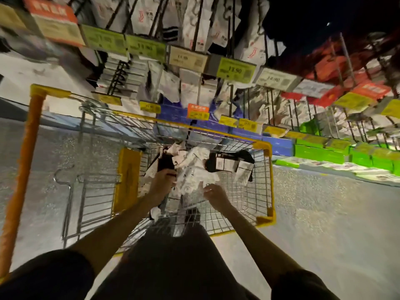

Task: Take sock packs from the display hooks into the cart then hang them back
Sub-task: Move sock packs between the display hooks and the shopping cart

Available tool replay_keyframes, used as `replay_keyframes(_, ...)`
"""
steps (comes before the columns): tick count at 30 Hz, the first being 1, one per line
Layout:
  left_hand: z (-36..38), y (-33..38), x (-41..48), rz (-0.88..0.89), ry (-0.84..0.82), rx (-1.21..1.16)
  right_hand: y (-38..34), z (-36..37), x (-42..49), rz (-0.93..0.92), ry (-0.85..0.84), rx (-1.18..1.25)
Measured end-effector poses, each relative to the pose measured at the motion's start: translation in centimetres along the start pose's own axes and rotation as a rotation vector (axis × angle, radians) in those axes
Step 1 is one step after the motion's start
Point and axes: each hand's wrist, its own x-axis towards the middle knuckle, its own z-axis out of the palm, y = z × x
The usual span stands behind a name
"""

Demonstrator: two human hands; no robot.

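The sock packs [194, 167] lie piled in the cart [271, 169] by the hooks [232, 94]. The left grip [163, 179] is curled round a dark pack [165, 163]; the right grip [213, 191] touches white ones, but I cannot tell if it holds any. They look light and floppy, so hold the stiff card top.

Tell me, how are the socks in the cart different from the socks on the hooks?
Cart socks lie jumbled in a heap; hook socks hang in rows. Cart socks sit low; hook socks are higher up. Both are mostly white packs.
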Motion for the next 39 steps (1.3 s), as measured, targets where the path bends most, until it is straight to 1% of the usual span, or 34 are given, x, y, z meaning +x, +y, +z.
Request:
replay_keyframes(4, 1.5, -4.7, 1.3, -0.05, 0.025, -0.005, 2.0, 0.4, 0.6, 0.038, -0.053, -0.094)
replay_keyframes(7, 3.7, -7.2, 1.9, -0.087, 0.049, -0.009, 3.7, 1.8, 2.1, 0.043, -0.159, -0.18)
replay_keyframes(8, 4.4, -7.8, 2.2, -0.095, 0.058, -0.004, 4.4, 2.5, 2.7, 0.034, -0.17, -0.197)
replay_keyframes(10, 5.6, -9.4, 3.3, -0.095, 0.077, 0.048, 5.8, 3.9, 4.2, 0.011, -0.155, -0.258)
replay_keyframes(13, 7.2, -12.9, 5.9, -0.06, 0.051, 0.161, 8.3, 5.9, 7.0, -0.052, -0.17, -0.312)
replay_keyframes(15, 6.8, -15.9, 8.2, -0.077, 0.014, 0.322, 10.3, 7.4, 9.3, -0.108, -0.205, -0.402)
replay_keyframes(17, 5.9, -19.1, 10.9, -0.115, 0.025, 0.508, 12.6, 9.3, 11.6, -0.178, -0.263, -0.548)
replay_keyframes(18, 5.3, -19.8, 11.7, -0.137, 0.013, 0.533, 13.3, 9.8, 12.4, -0.24, -0.29, -0.638)
replay_keyframes(19, 4.9, -20.8, 12.6, -0.171, -0.036, 0.529, 14.1, 10.7, 13.3, -0.309, -0.32, -0.729)
replay_keyframes(20, 4.6, -21.9, 13.5, -0.172, -0.103, 0.579, 14.8, 11.7, 14.2, -0.391, -0.336, -0.813)
replay_keyframes(22, 4.1, -23.9, 15.1, -0.109, -0.186, 0.745, 15.8, 13.8, 15.6, -0.542, -0.353, -0.969)
replay_keyframes(24, 4.3, -25.5, 16.0, -0.113, -0.177, 0.78, 16.4, 16.0, 16.7, -0.633, -0.388, -1.1)
replay_keyframes(25, 4.4, -25.8, 16.3, -0.091, -0.141, 0.78, 16.8, 17.2, 17.3, -0.647, -0.404, -1.149)
replay_keyframes(26, 4.6, -26.1, 16.4, -0.067, -0.108, 0.778, 16.9, 18.2, 17.7, -0.625, -0.417, -1.143)
replay_keyframes(27, 4.7, -26.4, 16.6, -0.046, -0.072, 0.797, 17.3, 19.4, 18.2, -0.57, -0.418, -1.085)
replay_keyframes(29, 4.6, -26.7, 17.0, -0.001, 0.0, 0.823, 18.5, 22.0, 19.8, -0.392, -0.439, -0.929)
replay_keyframes(31, 4.4, -26.6, 17.2, 0.021, 0.008, 0.845, 19.1, 24.3, 20.7, -0.225, -0.516, -0.736)
replay_keyframes(32, 4.3, -26.3, 17.4, 0.025, 0.018, 0.874, 19.1, 25.2, 21.1, -0.159, -0.521, -0.632)
replay_keyframes(33, 4.3, -26.1, 17.6, 0.021, 0.029, 0.894, 19.4, 25.9, 21.4, -0.098, -0.49, -0.539)
replay_keyframes(34, 4.3, -25.7, 17.6, 0.025, 0.043, 0.906, 19.7, 26.3, 21.6, -0.06, -0.455, -0.426)
replay_keyframes(36, 4.3, -25.6, 17.5, 0.025, 0.059, 0.881, 18.1, 25.6, 20.2, 0.017, -0.4, -0.141)
replay_keyframes(38, 4.0, -25.9, 17.4, 0.004, 0.054, 0.809, 17.1, 24.6, 19.4, 0.097, -0.421, 0.182)
replay_keyframes(39, 3.9, -25.9, 17.2, -0.001, 0.047, 0.766, 16.5, 24.0, 19.1, 0.14, -0.428, 0.272)
